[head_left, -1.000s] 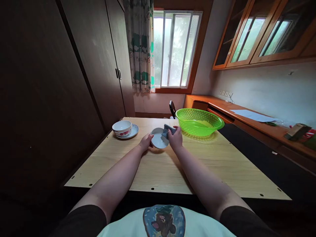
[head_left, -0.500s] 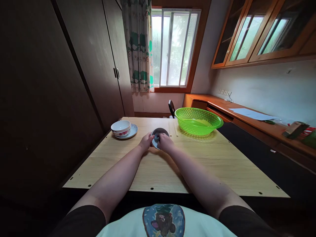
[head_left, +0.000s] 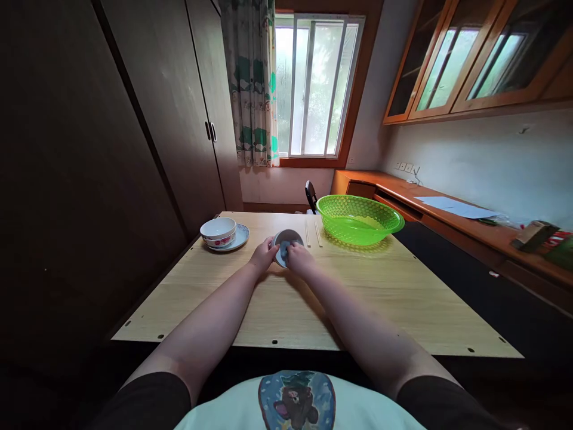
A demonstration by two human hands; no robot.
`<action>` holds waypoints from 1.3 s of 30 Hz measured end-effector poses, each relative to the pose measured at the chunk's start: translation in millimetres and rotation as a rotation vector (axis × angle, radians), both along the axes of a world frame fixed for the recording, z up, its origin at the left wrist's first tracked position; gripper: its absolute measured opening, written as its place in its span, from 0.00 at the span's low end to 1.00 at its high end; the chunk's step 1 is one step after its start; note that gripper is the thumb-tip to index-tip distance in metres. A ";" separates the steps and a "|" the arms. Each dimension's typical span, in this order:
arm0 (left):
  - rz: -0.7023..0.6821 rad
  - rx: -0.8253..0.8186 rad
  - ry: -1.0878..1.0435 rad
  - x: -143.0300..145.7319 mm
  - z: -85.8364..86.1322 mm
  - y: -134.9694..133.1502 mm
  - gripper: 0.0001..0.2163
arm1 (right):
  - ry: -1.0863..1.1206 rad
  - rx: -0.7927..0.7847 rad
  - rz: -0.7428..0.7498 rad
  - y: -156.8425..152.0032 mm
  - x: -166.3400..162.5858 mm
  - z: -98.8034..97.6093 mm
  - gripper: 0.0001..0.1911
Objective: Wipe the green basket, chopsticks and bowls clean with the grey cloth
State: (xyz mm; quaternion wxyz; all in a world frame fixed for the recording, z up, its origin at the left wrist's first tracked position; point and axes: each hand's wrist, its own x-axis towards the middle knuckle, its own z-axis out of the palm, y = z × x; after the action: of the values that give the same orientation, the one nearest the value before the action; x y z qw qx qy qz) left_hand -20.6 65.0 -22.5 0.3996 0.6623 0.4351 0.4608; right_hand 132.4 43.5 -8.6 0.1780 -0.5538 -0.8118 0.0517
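A small white bowl [head_left: 289, 237] stands tilted toward me on the wooden table [head_left: 313, 298], near its middle. My left hand [head_left: 265, 255] grips its left rim. My right hand [head_left: 301, 260] is closed on a blue-grey cloth [head_left: 283, 249] and presses it into the bowl's inside. A pair of chopsticks [head_left: 313, 233] lies just behind my right hand. A green plastic basin [head_left: 359, 218] sits to the right of them.
A white bowl [head_left: 218, 229] rests on a flowered plate [head_left: 240, 237] at the table's left. A dark chair back [head_left: 311, 196] shows behind the table. A wardrobe [head_left: 134, 149] stands left; a side desk [head_left: 452, 221] with papers runs along the right wall.
A second ago my right hand held the cloth at the bowl's right rim. It has moved left into the bowl, uncovering the chopsticks. The bowl is now tipped up more.
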 end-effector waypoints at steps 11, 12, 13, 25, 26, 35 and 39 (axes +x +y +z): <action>0.012 0.215 0.177 0.7 -0.5 -4.0 0.20 | 0.441 0.067 0.143 -0.7 -1.1 -5.7 0.16; 0.028 0.216 0.162 0.4 -0.4 -3.9 0.20 | 0.439 0.032 0.186 -2.0 -1.3 -3.3 0.15; 0.044 0.214 0.149 -0.1 0.1 -3.7 0.19 | 0.419 -0.001 0.227 -3.4 -1.2 -0.6 0.15; 0.245 0.095 -0.006 -2.2 2.8 0.1 0.16 | -0.038 0.256 -0.069 -10.4 12.8 12.5 0.12; 0.258 0.085 -0.026 -1.4 3.0 -0.4 0.16 | -0.009 0.278 -0.082 -11.6 13.7 12.2 0.13; 0.271 0.226 0.132 4.7 9.5 -14.1 0.25 | 0.297 0.254 -0.343 -5.2 13.7 7.1 0.10; 0.274 0.234 0.144 2.7 9.4 -13.7 0.26 | 0.627 0.183 -0.396 6.4 13.7 -2.9 0.23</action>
State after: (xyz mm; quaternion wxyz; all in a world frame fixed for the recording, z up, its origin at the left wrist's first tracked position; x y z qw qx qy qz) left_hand -17.9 51.3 -13.2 0.2213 0.6700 0.4923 0.5098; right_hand 146.0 49.8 -11.5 0.4728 -0.6391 -0.5965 0.1106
